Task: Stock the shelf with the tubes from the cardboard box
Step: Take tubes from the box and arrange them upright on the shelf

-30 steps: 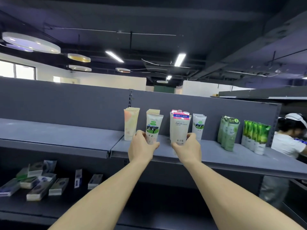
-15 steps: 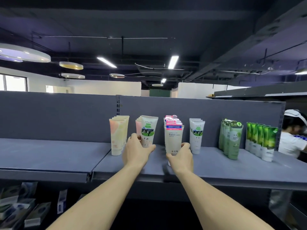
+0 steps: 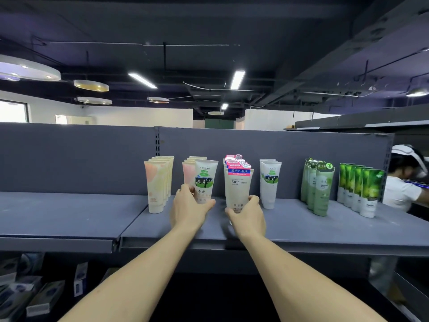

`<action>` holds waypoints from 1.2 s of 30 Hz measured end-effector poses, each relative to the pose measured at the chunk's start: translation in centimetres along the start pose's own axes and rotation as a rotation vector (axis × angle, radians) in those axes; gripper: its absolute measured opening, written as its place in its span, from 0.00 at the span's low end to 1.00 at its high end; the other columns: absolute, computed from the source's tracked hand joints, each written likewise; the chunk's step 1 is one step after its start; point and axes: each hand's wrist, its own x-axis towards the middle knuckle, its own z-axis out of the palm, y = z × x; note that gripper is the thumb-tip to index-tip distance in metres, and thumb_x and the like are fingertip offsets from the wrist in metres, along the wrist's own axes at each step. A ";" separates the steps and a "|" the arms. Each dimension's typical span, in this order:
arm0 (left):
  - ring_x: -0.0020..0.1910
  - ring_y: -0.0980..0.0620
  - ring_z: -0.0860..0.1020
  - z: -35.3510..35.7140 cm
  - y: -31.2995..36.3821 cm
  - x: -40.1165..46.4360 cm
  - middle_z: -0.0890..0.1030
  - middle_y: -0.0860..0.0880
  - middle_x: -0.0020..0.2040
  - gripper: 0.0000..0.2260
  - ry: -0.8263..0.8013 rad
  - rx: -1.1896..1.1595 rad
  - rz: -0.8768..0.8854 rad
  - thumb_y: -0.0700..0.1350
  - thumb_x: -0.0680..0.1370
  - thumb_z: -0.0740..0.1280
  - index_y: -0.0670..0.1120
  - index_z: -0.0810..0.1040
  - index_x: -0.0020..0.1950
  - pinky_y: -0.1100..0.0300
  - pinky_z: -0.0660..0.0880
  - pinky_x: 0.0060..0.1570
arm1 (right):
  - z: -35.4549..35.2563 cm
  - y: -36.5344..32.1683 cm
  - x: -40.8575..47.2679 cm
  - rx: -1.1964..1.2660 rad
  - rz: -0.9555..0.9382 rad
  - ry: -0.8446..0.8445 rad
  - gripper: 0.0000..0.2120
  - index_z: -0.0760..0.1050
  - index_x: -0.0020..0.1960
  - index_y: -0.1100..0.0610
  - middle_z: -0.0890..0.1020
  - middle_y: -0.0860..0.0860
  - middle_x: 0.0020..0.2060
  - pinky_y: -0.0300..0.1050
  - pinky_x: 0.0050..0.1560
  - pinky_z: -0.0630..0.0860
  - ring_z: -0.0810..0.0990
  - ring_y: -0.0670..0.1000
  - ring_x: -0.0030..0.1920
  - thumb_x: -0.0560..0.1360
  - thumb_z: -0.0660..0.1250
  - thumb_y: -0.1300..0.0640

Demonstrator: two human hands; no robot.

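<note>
Rows of upright tubes stand on the grey shelf [image 3: 290, 226]. My left hand [image 3: 189, 209] grips the base of a white tube with a cow picture [image 3: 205, 180], which stands at the front of a row of pink-and-cream tubes. My right hand [image 3: 248, 214] holds the bottom of a cream "Facial" tube with a pink-and-blue label [image 3: 238, 184], the front one of its row. Both tubes are upright on the shelf. The cardboard box is out of sight.
A peach-and-cream tube row [image 3: 157, 182] stands left of my hands; white cow tubes [image 3: 269, 182], grey-green tubes [image 3: 319, 187] and bright green tubes [image 3: 361, 189] stand to the right. Small boxes [image 3: 30, 298] lie on the lower shelf. A person [image 3: 404, 182] works at far right.
The view has tilted upward, so the shelf sits lower in frame. Both hands stay on the same two tubes at the front of their rows.
</note>
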 end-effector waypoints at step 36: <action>0.45 0.54 0.78 8.6 11.8 -10.5 0.81 0.56 0.47 0.18 -0.072 -0.074 0.023 0.56 0.68 0.77 0.51 0.77 0.51 0.59 0.73 0.40 | -14.8 6.7 -1.5 -0.133 -0.166 0.032 0.18 0.70 0.67 0.55 0.76 0.52 0.64 0.50 0.57 0.76 0.77 0.54 0.61 0.80 0.63 0.52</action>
